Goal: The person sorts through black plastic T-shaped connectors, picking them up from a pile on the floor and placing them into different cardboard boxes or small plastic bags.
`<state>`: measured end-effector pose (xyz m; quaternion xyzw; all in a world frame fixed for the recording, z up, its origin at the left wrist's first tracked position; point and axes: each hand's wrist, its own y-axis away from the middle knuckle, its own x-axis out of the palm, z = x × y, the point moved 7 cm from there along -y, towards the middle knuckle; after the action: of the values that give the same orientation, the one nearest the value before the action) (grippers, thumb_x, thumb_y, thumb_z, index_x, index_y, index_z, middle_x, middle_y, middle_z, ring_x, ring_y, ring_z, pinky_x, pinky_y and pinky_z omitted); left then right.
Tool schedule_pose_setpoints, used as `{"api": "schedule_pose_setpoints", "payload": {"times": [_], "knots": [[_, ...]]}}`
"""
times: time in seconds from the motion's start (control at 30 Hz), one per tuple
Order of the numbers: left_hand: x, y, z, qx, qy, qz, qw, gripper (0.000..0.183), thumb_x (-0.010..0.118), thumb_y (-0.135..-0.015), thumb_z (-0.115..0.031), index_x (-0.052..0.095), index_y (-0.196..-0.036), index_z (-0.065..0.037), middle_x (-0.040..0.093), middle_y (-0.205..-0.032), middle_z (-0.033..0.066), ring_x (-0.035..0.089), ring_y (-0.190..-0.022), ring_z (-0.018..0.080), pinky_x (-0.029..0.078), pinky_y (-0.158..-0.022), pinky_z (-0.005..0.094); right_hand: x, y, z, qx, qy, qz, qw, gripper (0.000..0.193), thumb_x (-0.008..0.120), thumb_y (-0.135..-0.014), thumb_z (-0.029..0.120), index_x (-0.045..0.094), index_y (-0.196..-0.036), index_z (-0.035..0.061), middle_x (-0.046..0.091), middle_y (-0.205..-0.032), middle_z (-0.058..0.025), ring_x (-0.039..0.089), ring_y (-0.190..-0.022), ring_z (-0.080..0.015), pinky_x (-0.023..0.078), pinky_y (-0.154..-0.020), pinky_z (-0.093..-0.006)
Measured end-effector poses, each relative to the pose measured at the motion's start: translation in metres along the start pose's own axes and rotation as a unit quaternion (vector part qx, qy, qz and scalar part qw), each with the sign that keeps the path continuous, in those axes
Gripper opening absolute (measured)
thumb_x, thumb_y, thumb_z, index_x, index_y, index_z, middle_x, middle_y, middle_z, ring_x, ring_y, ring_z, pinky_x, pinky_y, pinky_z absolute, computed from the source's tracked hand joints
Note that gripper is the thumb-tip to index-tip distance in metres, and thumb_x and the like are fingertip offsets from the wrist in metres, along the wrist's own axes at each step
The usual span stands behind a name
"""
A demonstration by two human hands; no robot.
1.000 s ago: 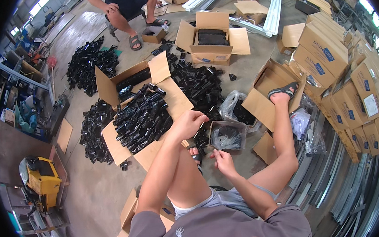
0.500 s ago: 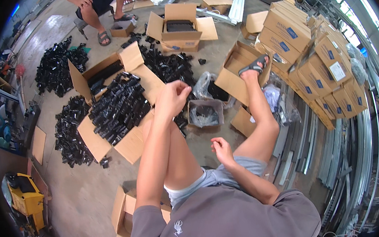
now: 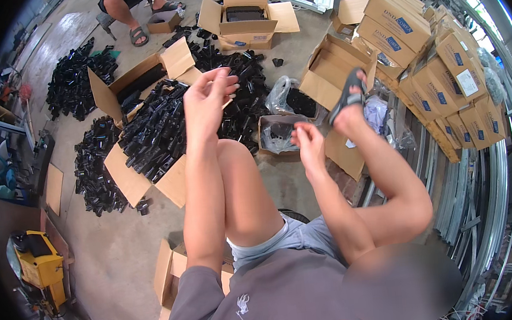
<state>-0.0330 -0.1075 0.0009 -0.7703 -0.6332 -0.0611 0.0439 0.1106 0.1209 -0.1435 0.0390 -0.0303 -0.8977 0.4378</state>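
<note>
My left hand (image 3: pixel 208 100) is raised in front of the heap of black plastic parts (image 3: pixel 243 80). Its fingers are loosely bent and slightly apart, with nothing seen between them. To the left, more black parts (image 3: pixel 156 135) lie piled over the flaps of an opened carton (image 3: pixel 105 98). My right hand (image 3: pixel 310 146) is by the right side of a small carton (image 3: pixel 276 145) lined with clear plastic. Its fingers are drawn together in a pinch; whatever they hold, if anything, is too small to tell. Behind that carton is a plastic bag (image 3: pixel 281 95) beside dark parts.
An open carton (image 3: pixel 246 40) with black parts stands at the back. Stacked closed cartons (image 3: pixel 399 25) fill the right, above long metal profiles (image 3: pixel 482 202). My sandalled foot (image 3: pixel 350 95) is by an empty open carton (image 3: pixel 335 63). Another person's legs (image 3: pixel 118 11) show at far left.
My left hand has moved up and left, its fingers loosening. My right hand has risen from my lap toward the small carton. My right foot and knee have shifted, the knee outward.
</note>
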Motion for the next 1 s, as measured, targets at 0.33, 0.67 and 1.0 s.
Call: {"api": "schedule_pose_setpoints", "payload": {"times": [0.33, 0.67, 1.0], "knots": [[-0.127, 0.015, 0.085, -0.084, -0.003, -0.173, 0.981, 0.033, 0.06, -0.101, -0.03, 0.064, -0.12, -0.004, 0.072, -0.108, 0.0085, 0.068, -0.094, 0.0125, 0.053, -0.083, 0.0254, 0.008, -0.018, -0.074, 0.112, -0.036, -0.022, 0.993, 0.019, 0.057, -0.097, 0.01, 0.064, -0.112, 0.0002, 0.066, -0.098, -0.0055, 0.064, -0.085, -0.013, 0.053, -0.073, -0.0252], [-0.204, 0.021, 0.135, -0.115, -0.097, -0.252, 0.956, 0.027, 0.056, -0.103, -0.02, 0.062, -0.123, -0.003, 0.071, -0.106, 0.0097, 0.067, -0.095, 0.0134, 0.053, -0.084, 0.0266, 0.018, -0.157, -0.088, 0.033, 0.132, -0.075, 0.988, 0.019, 0.059, -0.096, 0.013, 0.067, -0.109, 0.0011, 0.069, -0.098, -0.0078, 0.065, -0.09, -0.016, 0.051, -0.08, -0.0296], [-0.259, -0.173, 0.096, -0.053, -0.239, -0.248, 0.937, 0.032, 0.054, -0.103, -0.017, 0.058, -0.126, 0.005, 0.068, -0.112, 0.0148, 0.064, -0.108, 0.0174, 0.049, -0.1, 0.0304, 0.108, -0.328, -0.089, -0.408, 0.639, 0.038, 0.651, 0.034, 0.061, -0.092, 0.03, 0.067, -0.11, 0.0012, 0.068, -0.103, -0.0208, 0.065, -0.094, -0.0398, 0.051, -0.087, -0.0472]]}}
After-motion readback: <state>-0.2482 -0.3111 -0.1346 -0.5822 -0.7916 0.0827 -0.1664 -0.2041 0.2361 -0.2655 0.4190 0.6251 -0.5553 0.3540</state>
